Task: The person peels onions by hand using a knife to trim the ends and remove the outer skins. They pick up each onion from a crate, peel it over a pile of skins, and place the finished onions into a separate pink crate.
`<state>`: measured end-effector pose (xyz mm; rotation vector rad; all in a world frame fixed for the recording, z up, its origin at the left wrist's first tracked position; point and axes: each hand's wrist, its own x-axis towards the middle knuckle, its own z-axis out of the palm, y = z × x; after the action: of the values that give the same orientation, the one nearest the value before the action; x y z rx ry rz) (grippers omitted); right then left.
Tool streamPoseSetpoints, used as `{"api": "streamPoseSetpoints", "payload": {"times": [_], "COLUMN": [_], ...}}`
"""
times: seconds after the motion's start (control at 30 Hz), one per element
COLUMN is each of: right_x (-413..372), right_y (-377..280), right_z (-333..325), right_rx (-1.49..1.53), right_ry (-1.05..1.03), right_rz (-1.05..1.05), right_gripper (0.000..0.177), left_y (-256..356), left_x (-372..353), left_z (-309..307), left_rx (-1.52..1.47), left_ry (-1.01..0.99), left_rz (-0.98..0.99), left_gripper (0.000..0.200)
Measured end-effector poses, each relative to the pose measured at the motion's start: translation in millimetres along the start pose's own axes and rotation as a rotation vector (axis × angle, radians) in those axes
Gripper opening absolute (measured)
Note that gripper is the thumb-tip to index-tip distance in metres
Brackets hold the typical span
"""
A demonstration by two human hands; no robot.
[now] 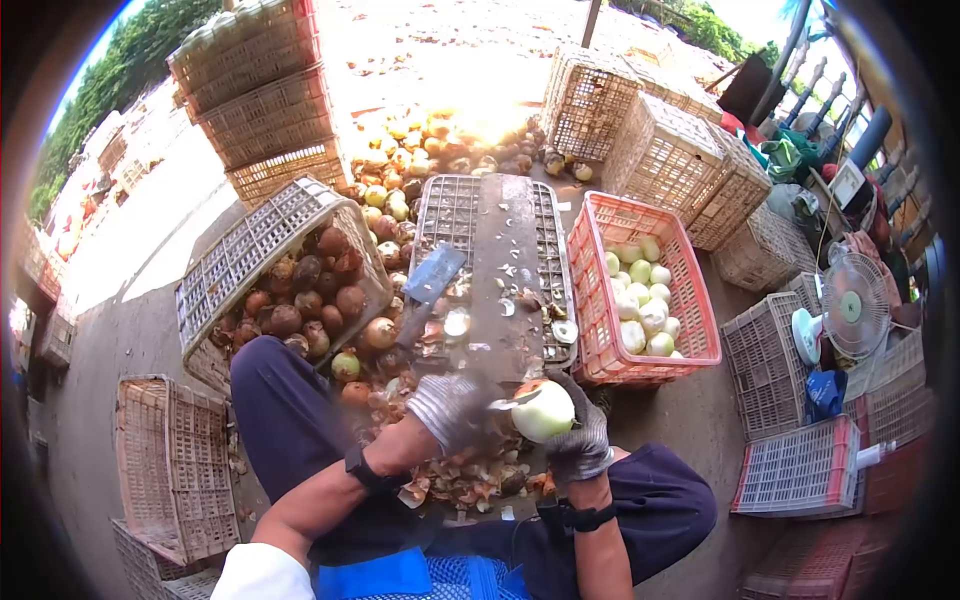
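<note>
My left hand (452, 408), in a grey glove and blurred by motion, is closed around a small knife (516, 400). The knife's blade points right and lies against an onion (543, 414). Gloved too, my right hand (582, 442) grips this onion from its right side. Most of the onion is pale and peeled, with some brown-red skin left at the top. Beyond my hands a wooden board (503, 255) lies across an upturned crate (447, 215). A cleaver (434, 274) rests at the board's left edge. Onion peelings (470, 478) are heaped below my hands.
A red crate (590, 290) at the right holds several peeled onions. To the left, a tipped crate (250, 265) spills unpeeled onions (310, 300). Stacked crates (262, 85) stand at the back left, more crates (665, 150) at the back right. A fan (855, 305) stands far right.
</note>
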<state>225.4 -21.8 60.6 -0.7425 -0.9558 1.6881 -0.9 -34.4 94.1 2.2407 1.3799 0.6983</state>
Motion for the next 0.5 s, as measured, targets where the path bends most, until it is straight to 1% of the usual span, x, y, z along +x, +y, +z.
{"api": "streamPoseSetpoints", "payload": {"times": [0.03,0.07,0.1,0.17,0.27,0.37,0.47,0.5], "right_x": [-0.4,-0.9,-1.3,-1.4,-0.8,-1.9,-2.5,-3.1], "right_y": [-3.1,-5.5,-7.1,-9.0,-10.0,-16.5,-8.5,-6.5], "right_z": [4.8,8.5,10.1,11.7,9.5,15.3,9.2,5.8], "right_rx": [-0.064,-0.125,-0.076,0.025,-0.12,-0.098,-0.096,-0.175], "right_ry": [0.018,0.035,0.017,-0.017,-0.042,-0.039,0.002,-0.012], "right_rz": [0.005,0.009,0.016,0.026,-0.022,0.044,0.052,0.025], "right_gripper": [0.103,0.107,0.104,0.1,0.094,0.094,0.097,0.099], "left_y": [-4.5,-3.3,-1.2,-1.3,-9.3,-14.5,-12.4,-22.5], "left_x": [-2.1,-3.0,-2.1,0.0,1.3,2.1,17.1,17.8], "left_z": [8.0,10.2,12.4,18.1,27.3,31.4,28.9,38.2], "left_rx": [0.016,0.028,0.041,0.068,0.084,0.108,0.154,0.135], "left_ry": [-0.007,-0.008,-0.01,0.007,0.029,0.007,-0.315,-0.335], "left_rz": [0.069,0.057,0.046,0.043,-0.006,-0.035,-0.262,-0.265], "left_gripper": [0.032,0.024,0.019,0.019,0.018,0.02,0.029,0.032]}}
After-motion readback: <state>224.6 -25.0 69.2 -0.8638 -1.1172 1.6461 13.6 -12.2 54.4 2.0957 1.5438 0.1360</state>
